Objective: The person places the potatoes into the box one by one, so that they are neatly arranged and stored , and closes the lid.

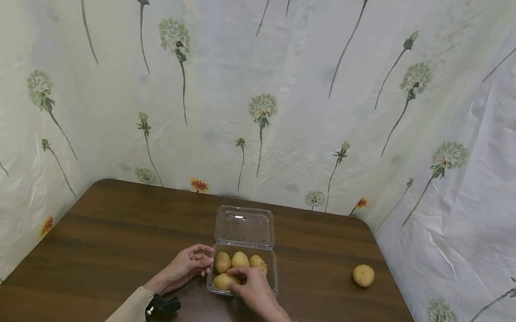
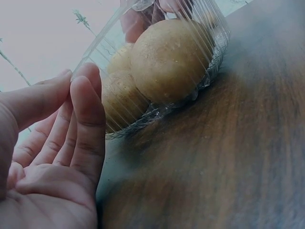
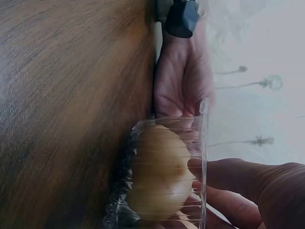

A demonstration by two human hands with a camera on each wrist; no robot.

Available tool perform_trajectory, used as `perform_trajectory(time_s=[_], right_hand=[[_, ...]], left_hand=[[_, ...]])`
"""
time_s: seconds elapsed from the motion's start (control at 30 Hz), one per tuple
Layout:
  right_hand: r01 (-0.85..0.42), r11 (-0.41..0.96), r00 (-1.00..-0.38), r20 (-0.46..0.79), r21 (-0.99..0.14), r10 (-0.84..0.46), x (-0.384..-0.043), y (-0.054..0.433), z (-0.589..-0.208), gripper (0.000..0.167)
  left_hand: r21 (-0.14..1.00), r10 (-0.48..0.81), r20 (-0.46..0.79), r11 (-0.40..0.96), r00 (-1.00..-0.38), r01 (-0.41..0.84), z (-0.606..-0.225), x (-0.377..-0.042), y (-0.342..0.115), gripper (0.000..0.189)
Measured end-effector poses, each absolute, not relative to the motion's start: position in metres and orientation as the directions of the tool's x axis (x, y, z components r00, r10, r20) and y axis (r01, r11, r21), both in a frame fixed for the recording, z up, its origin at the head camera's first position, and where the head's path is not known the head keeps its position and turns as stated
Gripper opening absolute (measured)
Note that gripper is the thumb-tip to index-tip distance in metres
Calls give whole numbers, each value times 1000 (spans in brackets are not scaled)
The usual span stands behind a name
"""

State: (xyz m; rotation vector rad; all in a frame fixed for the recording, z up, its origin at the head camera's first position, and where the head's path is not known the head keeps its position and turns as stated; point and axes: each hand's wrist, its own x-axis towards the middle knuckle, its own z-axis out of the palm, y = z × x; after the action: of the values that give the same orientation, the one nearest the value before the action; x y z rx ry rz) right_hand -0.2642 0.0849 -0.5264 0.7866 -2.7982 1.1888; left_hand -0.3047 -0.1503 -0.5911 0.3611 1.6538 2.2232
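Observation:
A clear plastic clamshell box [image 1: 275, 283] stands on the table with its lid [image 1: 245, 227] tipped back. Inside lie several potatoes, among them one potato [image 1: 222, 262] at the back left. My left hand [image 1: 187, 265] pinches the box's left rim between thumb and fingertips, as the left wrist view shows up close. Reaching in over the front wall, my right hand [image 1: 255, 289] grips the front-left potato [image 1: 224, 282], also visible through the ribbed wall as a large potato [image 3: 159, 174] with the thumb on its upper side. The fingers on its far side are partly hidden.
Another potato [image 1: 363, 275] lies on the brown wooden table [image 1: 137, 232] well to the right of the box. A curtain [image 1: 220, 73] printed with dandelions hangs behind and along both sides of the table. Dark cameras are strapped to both wrists.

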Motion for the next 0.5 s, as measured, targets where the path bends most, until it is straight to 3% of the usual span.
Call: perform_trajectory(time_s=[0.5], right_hand=[[-453, 580, -861, 165, -677, -480, -269, 88, -517, 28]], left_hand=[[953, 420, 1, -275, -907, -126, -591, -305, -151, 39]])
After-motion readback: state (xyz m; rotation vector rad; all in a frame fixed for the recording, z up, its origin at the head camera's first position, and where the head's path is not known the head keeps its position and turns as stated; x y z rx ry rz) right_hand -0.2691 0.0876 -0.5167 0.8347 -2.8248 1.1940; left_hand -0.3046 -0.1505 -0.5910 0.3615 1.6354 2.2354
